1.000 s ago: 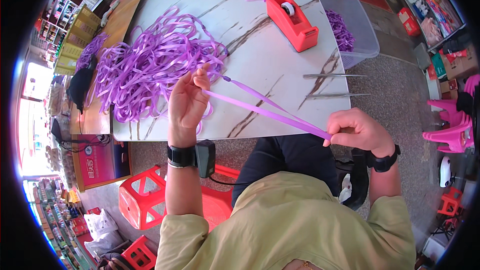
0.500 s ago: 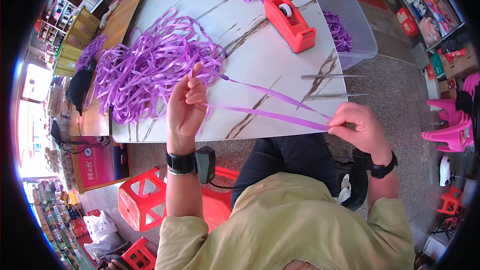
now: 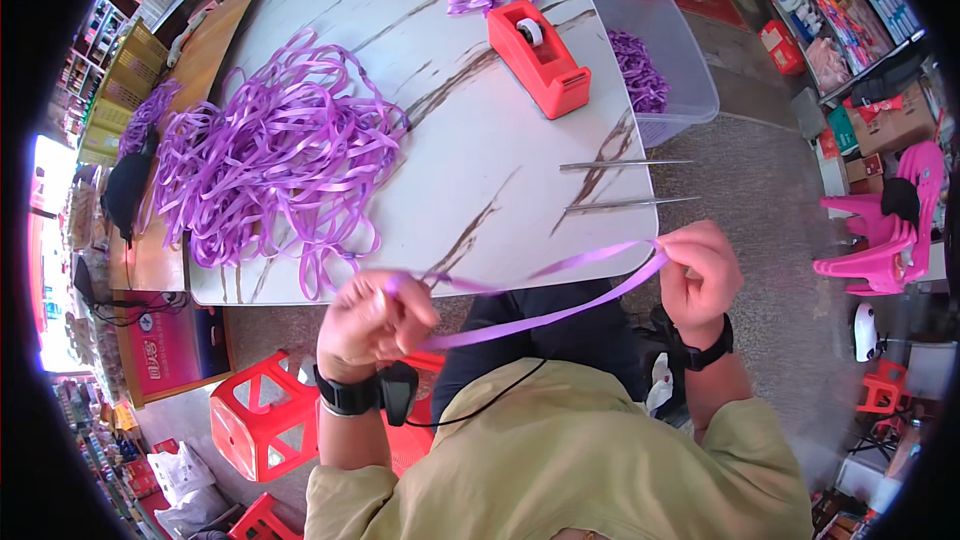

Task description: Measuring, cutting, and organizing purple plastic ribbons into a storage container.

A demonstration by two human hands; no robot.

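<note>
Both hands are raised in front of the chest, just off the near edge of the table (image 3: 560, 250). The left hand (image 3: 372, 325) is a loose fist, knuckles up, fingers curled shut below that edge. The right hand (image 3: 700, 275) is beside the table's near right corner, fingertips pinched together, wrist bent inward.

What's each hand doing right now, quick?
Left hand: closed on one end of the purple ribbon strip.
Right hand: pinching the strip's other end.

red tape dispenser (image 3: 537, 59) on marble table (image 3: 480, 170) | two metal rods (image 3: 610, 164) | clear bin (image 3: 655, 50) | red stools (image 3: 262, 418)
</note>
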